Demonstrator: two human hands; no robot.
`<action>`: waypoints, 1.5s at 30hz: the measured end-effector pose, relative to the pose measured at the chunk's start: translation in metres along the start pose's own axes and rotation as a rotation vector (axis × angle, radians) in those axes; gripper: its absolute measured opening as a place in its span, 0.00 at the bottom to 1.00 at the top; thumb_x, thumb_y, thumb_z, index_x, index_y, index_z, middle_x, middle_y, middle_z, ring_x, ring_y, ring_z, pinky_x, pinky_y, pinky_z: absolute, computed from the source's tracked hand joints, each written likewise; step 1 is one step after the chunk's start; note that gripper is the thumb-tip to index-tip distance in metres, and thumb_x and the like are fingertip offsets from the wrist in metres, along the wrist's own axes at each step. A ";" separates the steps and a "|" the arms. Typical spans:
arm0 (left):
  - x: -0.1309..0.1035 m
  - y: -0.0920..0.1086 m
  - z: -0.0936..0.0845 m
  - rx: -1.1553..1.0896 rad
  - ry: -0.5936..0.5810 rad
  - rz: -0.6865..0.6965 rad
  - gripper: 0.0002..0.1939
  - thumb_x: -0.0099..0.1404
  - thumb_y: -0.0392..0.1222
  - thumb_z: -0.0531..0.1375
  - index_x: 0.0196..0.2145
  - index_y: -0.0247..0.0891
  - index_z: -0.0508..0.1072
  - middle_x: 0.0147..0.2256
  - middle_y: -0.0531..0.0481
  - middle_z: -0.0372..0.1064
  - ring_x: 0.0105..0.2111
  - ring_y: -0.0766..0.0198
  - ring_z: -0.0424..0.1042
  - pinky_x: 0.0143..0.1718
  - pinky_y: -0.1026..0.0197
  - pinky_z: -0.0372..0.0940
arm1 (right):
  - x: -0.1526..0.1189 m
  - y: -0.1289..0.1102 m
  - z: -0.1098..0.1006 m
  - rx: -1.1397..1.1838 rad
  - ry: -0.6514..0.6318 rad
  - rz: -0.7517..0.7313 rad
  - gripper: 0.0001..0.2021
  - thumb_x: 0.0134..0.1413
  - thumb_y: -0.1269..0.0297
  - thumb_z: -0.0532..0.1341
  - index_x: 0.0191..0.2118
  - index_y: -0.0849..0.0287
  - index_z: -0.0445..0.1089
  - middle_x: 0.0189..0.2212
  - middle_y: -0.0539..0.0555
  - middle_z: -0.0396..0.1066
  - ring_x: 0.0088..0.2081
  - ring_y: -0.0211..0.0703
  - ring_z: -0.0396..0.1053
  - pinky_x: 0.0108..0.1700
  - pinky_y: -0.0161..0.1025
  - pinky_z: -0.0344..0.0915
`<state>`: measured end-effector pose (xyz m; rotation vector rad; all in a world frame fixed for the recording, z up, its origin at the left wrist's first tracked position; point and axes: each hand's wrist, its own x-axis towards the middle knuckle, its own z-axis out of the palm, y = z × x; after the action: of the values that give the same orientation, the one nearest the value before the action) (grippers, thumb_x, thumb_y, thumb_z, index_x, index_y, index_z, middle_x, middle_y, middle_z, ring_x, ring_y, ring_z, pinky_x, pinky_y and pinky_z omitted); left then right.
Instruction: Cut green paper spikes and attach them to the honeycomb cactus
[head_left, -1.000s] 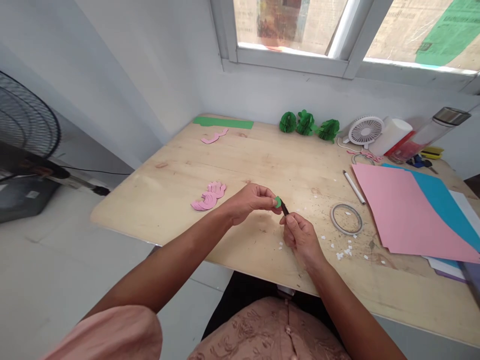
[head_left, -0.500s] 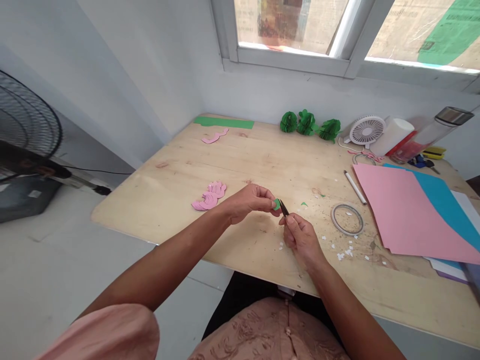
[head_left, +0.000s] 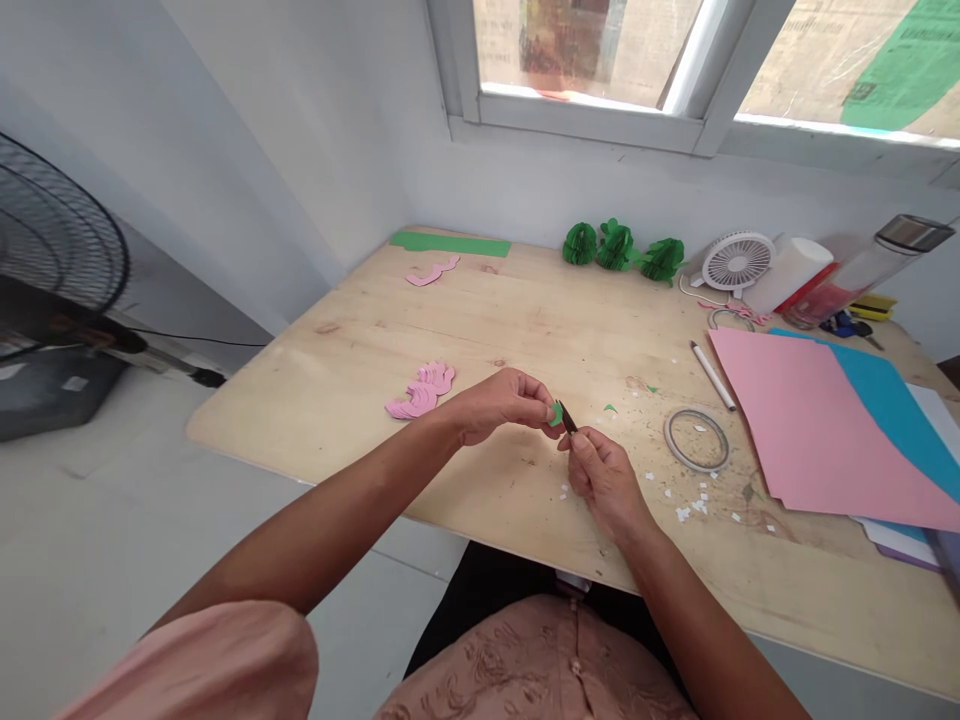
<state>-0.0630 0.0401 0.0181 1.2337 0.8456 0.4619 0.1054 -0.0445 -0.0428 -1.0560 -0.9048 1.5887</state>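
Between the thumb and fingers of my left hand [head_left: 514, 408] is a small piece of green paper [head_left: 556, 413]. My right hand [head_left: 604, 475] is closed around a pair of scissors [head_left: 567, 416], whose handles are hidden by the fingers. The dark blades point up and left, right at the edge of the green paper. Both hands are held over the front part of the wooden table [head_left: 360, 330]. A stack of wavy pink paper cut-outs [head_left: 421, 390] lies left of my left hand. Small green scraps [head_left: 610, 408] rest beyond my right hand.
Rolls of tape [head_left: 696, 441], a white pen [head_left: 712, 375] and white paper bits lie to the right. Coloured sheets [head_left: 825, 430] cover the right side. Green paper ornaments [head_left: 615, 246], a small fan [head_left: 739, 262] and a bottle [head_left: 855, 270] stand along the back. Green strips [head_left: 450, 244] lie at back left.
The scissor blades have shifted slightly against the green paper, which is turned a little in my left hand. The whole view has moved slightly.
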 end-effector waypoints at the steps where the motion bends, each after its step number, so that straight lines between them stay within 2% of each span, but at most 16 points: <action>1: 0.000 0.000 0.000 -0.001 -0.003 0.000 0.02 0.51 0.35 0.62 0.23 0.33 0.73 0.28 0.45 0.76 0.33 0.61 0.75 0.41 0.58 0.66 | 0.000 0.000 0.000 -0.001 0.001 0.002 0.15 0.52 0.51 0.61 0.31 0.60 0.68 0.13 0.40 0.47 0.16 0.31 0.39 0.18 0.33 0.36; 16: -0.001 0.004 0.001 0.011 -0.008 -0.008 0.02 0.50 0.36 0.63 0.23 0.34 0.73 0.28 0.46 0.76 0.33 0.61 0.75 0.41 0.57 0.65 | 0.001 0.000 0.000 -0.024 0.007 0.010 0.16 0.51 0.50 0.61 0.31 0.59 0.67 0.13 0.40 0.47 0.16 0.31 0.39 0.18 0.33 0.36; 23: -0.008 0.000 0.002 -0.026 0.026 -0.008 0.05 0.51 0.38 0.65 0.25 0.34 0.74 0.28 0.45 0.77 0.34 0.60 0.75 0.46 0.55 0.64 | 0.001 -0.001 -0.002 -0.052 0.068 -0.021 0.15 0.52 0.49 0.60 0.30 0.58 0.66 0.13 0.40 0.46 0.16 0.32 0.40 0.19 0.34 0.38; 27: -0.012 -0.008 0.006 -0.139 0.112 -0.002 0.07 0.51 0.40 0.66 0.25 0.34 0.74 0.28 0.45 0.77 0.34 0.59 0.76 0.49 0.52 0.63 | 0.000 -0.006 -0.003 -0.314 0.183 -0.120 0.14 0.52 0.50 0.60 0.32 0.58 0.68 0.14 0.42 0.50 0.17 0.33 0.45 0.20 0.34 0.43; 32: -0.016 -0.017 0.012 -0.294 0.223 0.032 0.09 0.50 0.41 0.67 0.25 0.33 0.74 0.28 0.45 0.76 0.32 0.60 0.76 0.48 0.50 0.64 | -0.003 -0.013 -0.004 -0.726 0.344 -0.254 0.12 0.49 0.53 0.63 0.33 0.58 0.71 0.22 0.48 0.66 0.23 0.38 0.59 0.27 0.36 0.55; 37: -0.022 -0.021 0.015 -0.353 0.301 0.060 0.09 0.50 0.42 0.67 0.27 0.33 0.74 0.28 0.45 0.76 0.32 0.60 0.75 0.46 0.53 0.65 | -0.004 -0.013 -0.007 -0.801 0.446 -0.329 0.10 0.47 0.56 0.65 0.32 0.56 0.71 0.21 0.49 0.68 0.22 0.41 0.61 0.28 0.37 0.55; 39: -0.024 -0.022 0.017 -0.348 0.314 0.063 0.09 0.50 0.42 0.67 0.26 0.33 0.74 0.27 0.46 0.75 0.31 0.61 0.74 0.45 0.54 0.65 | -0.003 -0.013 -0.007 -0.739 0.410 -0.313 0.09 0.46 0.56 0.65 0.31 0.56 0.71 0.21 0.48 0.66 0.22 0.40 0.59 0.27 0.37 0.54; 41: -0.025 -0.023 0.018 -0.326 0.298 0.067 0.08 0.51 0.42 0.66 0.25 0.34 0.73 0.26 0.48 0.74 0.30 0.62 0.74 0.45 0.54 0.65 | -0.002 -0.013 -0.007 -0.636 0.322 -0.245 0.10 0.47 0.55 0.64 0.31 0.57 0.71 0.20 0.47 0.64 0.22 0.38 0.56 0.25 0.36 0.52; 45: -0.026 -0.023 0.022 -0.243 0.244 0.078 0.08 0.52 0.42 0.65 0.25 0.35 0.72 0.27 0.47 0.75 0.32 0.61 0.74 0.45 0.54 0.64 | -0.001 -0.012 -0.006 -0.396 0.147 -0.105 0.14 0.50 0.51 0.62 0.31 0.58 0.70 0.15 0.43 0.52 0.18 0.34 0.45 0.21 0.35 0.42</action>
<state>-0.0654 0.0003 0.0062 1.0002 0.9192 0.7669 0.1153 -0.0424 -0.0341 -1.3558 -1.1815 1.2535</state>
